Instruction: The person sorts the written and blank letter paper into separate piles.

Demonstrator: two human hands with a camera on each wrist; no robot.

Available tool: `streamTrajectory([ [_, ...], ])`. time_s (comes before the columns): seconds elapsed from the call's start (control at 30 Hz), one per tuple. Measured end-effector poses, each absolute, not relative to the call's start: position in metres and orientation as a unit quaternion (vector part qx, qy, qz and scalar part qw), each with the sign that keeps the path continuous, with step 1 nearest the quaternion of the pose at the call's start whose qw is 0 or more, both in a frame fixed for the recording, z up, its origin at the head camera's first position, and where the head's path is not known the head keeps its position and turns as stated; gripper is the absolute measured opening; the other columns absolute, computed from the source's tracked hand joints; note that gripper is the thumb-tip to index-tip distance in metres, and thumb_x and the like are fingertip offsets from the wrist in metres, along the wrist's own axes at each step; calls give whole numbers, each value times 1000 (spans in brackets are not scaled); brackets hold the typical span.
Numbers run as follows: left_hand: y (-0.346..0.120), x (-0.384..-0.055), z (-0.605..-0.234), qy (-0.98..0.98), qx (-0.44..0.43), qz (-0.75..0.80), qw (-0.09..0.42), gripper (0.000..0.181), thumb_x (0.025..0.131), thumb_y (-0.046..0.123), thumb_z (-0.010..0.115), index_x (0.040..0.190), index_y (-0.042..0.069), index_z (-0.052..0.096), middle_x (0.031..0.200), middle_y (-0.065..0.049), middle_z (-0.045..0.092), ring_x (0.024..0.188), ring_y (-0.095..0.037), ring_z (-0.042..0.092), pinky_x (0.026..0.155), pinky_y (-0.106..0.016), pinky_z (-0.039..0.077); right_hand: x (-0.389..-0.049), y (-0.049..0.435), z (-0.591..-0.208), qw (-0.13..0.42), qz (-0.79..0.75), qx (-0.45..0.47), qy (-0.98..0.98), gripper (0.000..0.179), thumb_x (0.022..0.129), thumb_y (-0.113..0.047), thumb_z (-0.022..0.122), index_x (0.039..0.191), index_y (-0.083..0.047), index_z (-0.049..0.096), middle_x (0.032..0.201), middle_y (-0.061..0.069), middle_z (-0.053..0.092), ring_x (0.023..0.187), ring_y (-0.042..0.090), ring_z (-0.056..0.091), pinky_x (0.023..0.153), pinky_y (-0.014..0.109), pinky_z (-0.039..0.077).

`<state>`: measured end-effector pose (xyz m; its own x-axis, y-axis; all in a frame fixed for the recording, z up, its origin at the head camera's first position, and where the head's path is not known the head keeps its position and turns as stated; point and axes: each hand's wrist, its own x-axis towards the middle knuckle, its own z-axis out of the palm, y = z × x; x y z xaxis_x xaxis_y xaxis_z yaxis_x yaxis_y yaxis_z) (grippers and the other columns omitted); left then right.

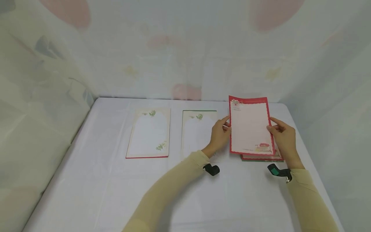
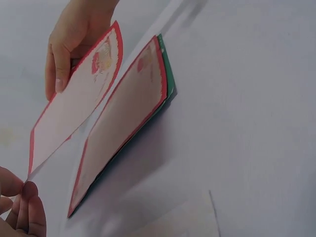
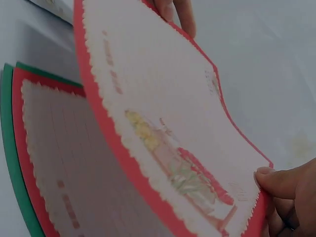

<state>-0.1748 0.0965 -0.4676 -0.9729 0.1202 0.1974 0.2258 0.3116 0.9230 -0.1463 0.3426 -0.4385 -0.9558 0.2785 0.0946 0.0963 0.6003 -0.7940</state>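
Observation:
A sheet of stationery paper [image 1: 250,127] with a red scalloped border and a small printed picture at its lower right is held up over the right part of the table. My left hand [image 1: 221,133] pinches its left edge. On the opposite edge, my right hand [image 1: 284,138] grips it with the thumb on the front; the right wrist view shows this thumb [image 3: 276,180] on the red border. Beneath the lifted sheet lies a stack [image 2: 126,113] with another red-bordered sheet on top and green edges showing below, mostly hidden in the head view.
Two more piles of cream paper with green leaf prints lie on the white table [image 1: 87,180]: a left pile [image 1: 149,135] with a red lower edge, and a middle pile [image 1: 194,132] with a green top edge, partly behind my left hand. Patterned curtains [image 1: 185,58] surround the table.

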Motion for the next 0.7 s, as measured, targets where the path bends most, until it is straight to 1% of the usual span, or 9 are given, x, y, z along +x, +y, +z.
streamTrajectory([
  [0.13,110,-173,-470,-812,-101,-575,33,52,91,-2,59,141,7,54,103,-13,64,86,-18,67,70,-10,47,-144,353,-439,98,425,-107,-894,47,97,-32,61,141,-16,56,80,-24,53,76,3,48,63,8,42],
  [0.3,123,-170,-471,-818,-112,-564,7,55,89,-4,58,143,4,51,105,-14,63,87,-18,66,72,-11,47,-144,368,-445,82,426,-124,-893,50,97,-35,61,143,-15,54,79,-25,53,76,1,49,64,7,43],
  [0.43,128,-168,-474,-826,-115,-552,-8,57,88,-4,59,144,3,50,107,-14,62,86,-14,62,72,-10,45,-143,377,-450,73,439,-130,-886,49,97,-33,61,142,-14,55,79,-23,54,76,1,50,65,7,44],
  [0.57,131,-167,-480,-834,-119,-539,-21,58,87,-3,60,144,2,49,108,-14,61,83,-7,55,72,-8,43,-142,383,-455,69,454,-127,-879,49,97,-30,63,141,-11,55,79,-24,55,75,0,50,64,7,44],
  [0.7,133,-164,-483,-832,-124,-537,-59,59,90,2,62,147,1,45,112,-13,57,80,-1,48,69,-8,41,-142,387,-460,58,464,-128,-875,49,96,-27,64,140,-8,55,76,-27,55,74,-2,49,64,8,43],
])
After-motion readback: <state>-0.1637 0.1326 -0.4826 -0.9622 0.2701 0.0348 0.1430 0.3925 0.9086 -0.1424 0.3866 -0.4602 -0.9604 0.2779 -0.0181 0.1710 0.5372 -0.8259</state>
